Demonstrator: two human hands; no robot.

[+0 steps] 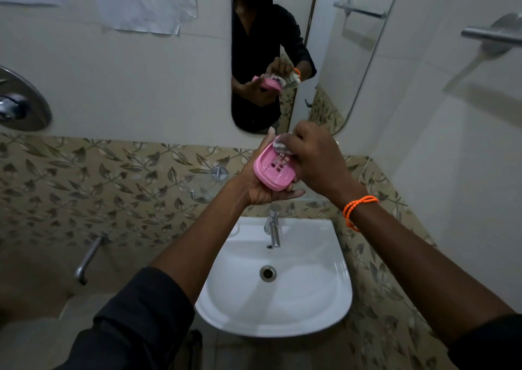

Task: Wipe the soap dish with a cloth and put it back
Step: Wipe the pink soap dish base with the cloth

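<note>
A pink oval soap dish (271, 171) with square drain holes rests tilted in my left hand (262, 189), which cups it from below above the sink. My right hand (319, 157) is over the dish's far end, fingers closed on a small pale cloth (280, 145) that presses onto the dish's inner surface. Most of the cloth is hidden under my fingers. An orange bead band circles my right wrist.
A white wash basin (333, 299) with a chrome tap (273, 229) sits below my hands. A mirror (324, 44) hangs on the wall ahead. A small glass shelf (203, 193) is fixed left of the tap. A towel bar (491, 34) juts out at right, a shower valve (17, 104) at left.
</note>
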